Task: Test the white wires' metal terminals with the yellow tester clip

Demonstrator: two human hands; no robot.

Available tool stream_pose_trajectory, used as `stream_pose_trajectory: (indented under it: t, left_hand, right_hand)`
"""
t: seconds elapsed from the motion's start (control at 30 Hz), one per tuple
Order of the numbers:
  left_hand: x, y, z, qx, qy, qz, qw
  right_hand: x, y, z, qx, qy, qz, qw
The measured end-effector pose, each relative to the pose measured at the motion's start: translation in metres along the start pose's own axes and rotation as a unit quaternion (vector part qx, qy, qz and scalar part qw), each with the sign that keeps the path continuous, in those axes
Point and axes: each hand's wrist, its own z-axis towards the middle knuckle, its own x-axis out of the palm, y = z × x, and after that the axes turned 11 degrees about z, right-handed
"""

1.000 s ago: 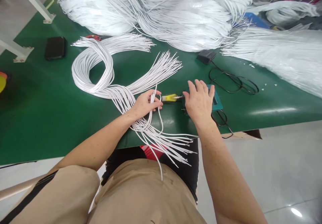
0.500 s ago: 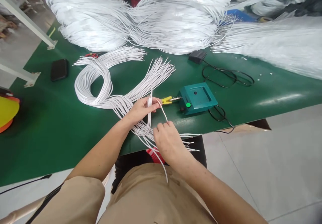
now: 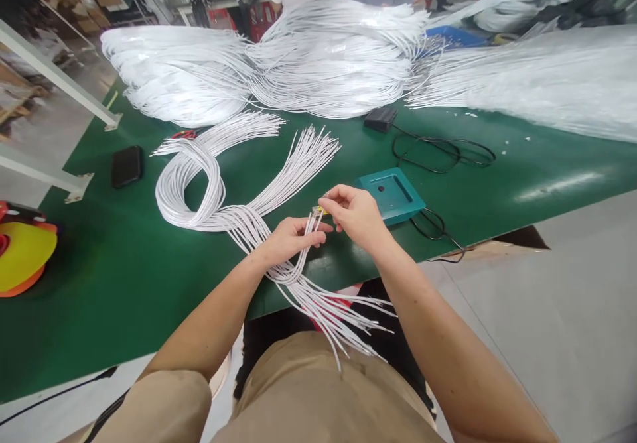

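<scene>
My left hand (image 3: pixel 291 241) is closed around a few white wires (image 3: pixel 305 247) and holds their ends upright, thumb across them. My right hand (image 3: pixel 355 212) pinches at the tip of one of these wires with thumb and forefinger; the grip is partly hidden. Right by the fingertips is a yellow clip (image 3: pixel 321 210), mostly covered by my right hand. The teal box (image 3: pixel 413 212) stands just behind that hand, which covers its near left side. A long bundle of white wires (image 3: pixel 239 221) runs under my left hand, with loose ends (image 3: pixel 363 327) hanging over the table edge.
Big heaps of white wire (image 3: pixel 328 65) lie along the back of the green table (image 3: pixel 124 284). A black pedal (image 3: pixel 381 118) with its cable, a black flat object (image 3: pixel 126 166) and a yellow-orange round object (image 3: pixel 27 257) are around. People stand beyond the table.
My right hand has moved up from below, near the table edge, to the wire tips by the clip. More loose wire ends now hang at the front. The view has tilted up a little.
</scene>
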Motion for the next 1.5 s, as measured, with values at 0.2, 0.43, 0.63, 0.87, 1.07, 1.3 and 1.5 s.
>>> stream_pose_trajectory:
  t: [0.2, 0.43, 0.63, 0.87, 1.07, 1.3, 1.5]
  left_hand:
    - [0.003, 0.000, 0.003, 0.041, -0.081, -0.079, 0.993]
    - [0.009, 0.006, 0.007, 0.011, -0.113, -0.154, 0.981]
    - [0.008, 0.001, 0.003, 0.053, -0.102, -0.126, 0.985]
    - [0.010, -0.001, 0.001, 0.072, -0.074, -0.115, 0.988]
    - [0.009, 0.003, 0.002, 0.102, -0.063, -0.118, 0.986]
    - [0.010, 0.006, 0.004, 0.124, -0.050, -0.117, 0.984]
    - [0.009, 0.006, 0.003, 0.124, -0.046, -0.098, 0.986]
  right_hand:
    - [0.014, -0.015, -0.011, 0.030, 0.010, 0.105, 0.994]
    - [0.023, -0.021, -0.013, 0.092, 0.020, 0.264, 0.960]
    - [0.023, -0.025, -0.015, 0.180, 0.029, 0.417, 0.891]
    - [0.014, -0.010, -0.013, 0.103, 0.041, 0.303, 0.946]
    - [0.006, -0.019, -0.017, 0.086, 0.022, 0.265, 0.960]
    - [0.006, -0.016, -0.021, 0.073, 0.003, 0.205, 0.976]
    - [-0.002, -0.016, -0.021, 0.177, 0.045, 0.183, 0.966]
